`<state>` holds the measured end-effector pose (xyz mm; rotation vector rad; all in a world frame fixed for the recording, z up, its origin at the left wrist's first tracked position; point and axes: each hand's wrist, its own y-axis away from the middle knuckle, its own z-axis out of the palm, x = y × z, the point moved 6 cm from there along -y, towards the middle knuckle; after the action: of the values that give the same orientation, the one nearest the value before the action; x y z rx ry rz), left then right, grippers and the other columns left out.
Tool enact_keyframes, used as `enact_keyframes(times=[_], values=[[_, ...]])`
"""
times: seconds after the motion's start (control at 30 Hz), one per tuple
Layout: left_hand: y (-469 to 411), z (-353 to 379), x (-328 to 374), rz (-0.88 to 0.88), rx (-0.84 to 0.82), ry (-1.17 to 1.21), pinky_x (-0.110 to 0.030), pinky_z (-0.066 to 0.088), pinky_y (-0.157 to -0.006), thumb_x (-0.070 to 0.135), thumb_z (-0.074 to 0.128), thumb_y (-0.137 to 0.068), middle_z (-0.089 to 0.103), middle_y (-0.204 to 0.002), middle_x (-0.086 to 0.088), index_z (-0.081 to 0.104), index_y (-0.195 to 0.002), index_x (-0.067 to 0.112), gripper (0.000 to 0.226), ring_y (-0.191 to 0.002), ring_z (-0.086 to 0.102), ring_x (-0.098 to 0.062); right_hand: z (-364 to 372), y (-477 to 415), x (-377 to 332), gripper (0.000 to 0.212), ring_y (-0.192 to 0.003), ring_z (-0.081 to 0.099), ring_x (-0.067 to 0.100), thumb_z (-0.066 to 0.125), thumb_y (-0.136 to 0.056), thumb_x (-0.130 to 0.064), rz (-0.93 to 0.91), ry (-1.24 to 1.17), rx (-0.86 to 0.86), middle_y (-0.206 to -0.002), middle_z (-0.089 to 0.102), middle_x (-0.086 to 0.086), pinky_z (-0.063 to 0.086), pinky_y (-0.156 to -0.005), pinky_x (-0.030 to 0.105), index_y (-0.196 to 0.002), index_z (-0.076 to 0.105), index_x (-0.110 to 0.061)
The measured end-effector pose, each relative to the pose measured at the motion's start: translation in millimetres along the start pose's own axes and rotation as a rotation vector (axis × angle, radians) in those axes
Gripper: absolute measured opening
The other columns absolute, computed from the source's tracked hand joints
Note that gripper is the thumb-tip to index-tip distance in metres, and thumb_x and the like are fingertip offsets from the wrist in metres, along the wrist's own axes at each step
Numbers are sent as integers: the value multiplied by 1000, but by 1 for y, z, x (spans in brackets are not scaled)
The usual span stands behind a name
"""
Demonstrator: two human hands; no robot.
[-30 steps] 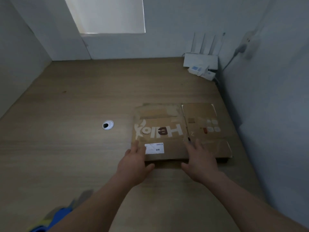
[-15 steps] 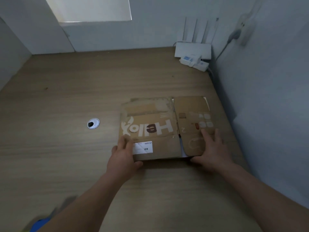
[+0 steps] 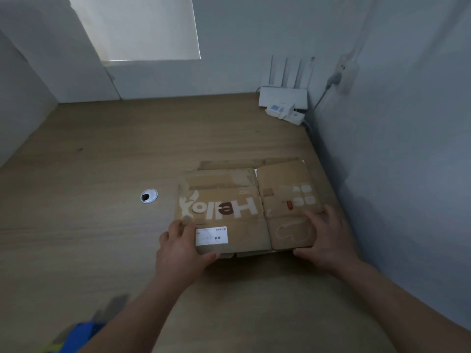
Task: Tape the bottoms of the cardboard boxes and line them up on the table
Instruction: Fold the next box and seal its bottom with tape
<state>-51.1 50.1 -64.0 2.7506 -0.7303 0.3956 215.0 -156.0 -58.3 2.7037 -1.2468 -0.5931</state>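
Flattened box (image 3: 229, 212) lies long axis left-right, "Hello" inverted; left hand (image 3: 178, 248) and right hand (image 3: 328, 240) pinch its near edge.

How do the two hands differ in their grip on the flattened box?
The left hand holds the wide "Hello" panel beside the white label; the right hand holds the narrower panel. Left fingers look bunched, right fingers spread. Both pinch the flattened box, fingers on top, thumbs at its near edge.

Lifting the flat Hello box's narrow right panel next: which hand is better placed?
Right, probably. The right hand sits on that panel of the flattened brown cardboard box, fingers on top, thumb at its near edge. The left hand grips the near-left corner, beside the white label.
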Motion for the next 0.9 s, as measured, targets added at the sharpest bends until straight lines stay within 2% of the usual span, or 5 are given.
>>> enact_keyframes(times=[0.23,0.4,0.63,0.8,0.9], values=[[54,15,-30,25,-52,-21,-42,43,-101,62,77,-68,27,-151,-4,43,-138,28,85,-131,33,-33,26,61,9,105,-149,9,29,83,-67,-55,37,-21,-57,-164,-2,6,24,-118,38,-154,30,-32],[75,5,-39,67,-40,-5,-38,41,-102,62,60,-86,44,-144,-5,49,-138,22,65,-126,40,-29,26,84,9,97,-145,21,34,82,-62,-63,51,-42,-18,-162,14,6,28,-116,39,-147,43,-32],[76,-31,-33,279,102,-54,-35,47,-59,60,26,-91,69,-85,-9,71,-95,20,61,-72,62,-33,-2,102,-9,96,-144,25,36,78,-63,-67,27,8,48,-161,20,12,26,-116,42,-146,44,-31],[88,-85,-30,308,270,99,-34,48,-60,56,28,-90,68,-81,-7,75,-94,23,57,-71,65,-33,-27,120,-21,103,-146,25,33,73,-58,-74,17,-55,100,-160,26,12,27,-118,44,-147,44,-31],[96,-113,-24,333,345,175,-33,50,-62,55,29,-91,70,-81,-6,75,-95,22,56,-74,67,-32,-43,132,-37,74,-132,44,36,76,-78,-49,-20,-136,185,-146,46,14,40,-104,41,-143,52,-24]])
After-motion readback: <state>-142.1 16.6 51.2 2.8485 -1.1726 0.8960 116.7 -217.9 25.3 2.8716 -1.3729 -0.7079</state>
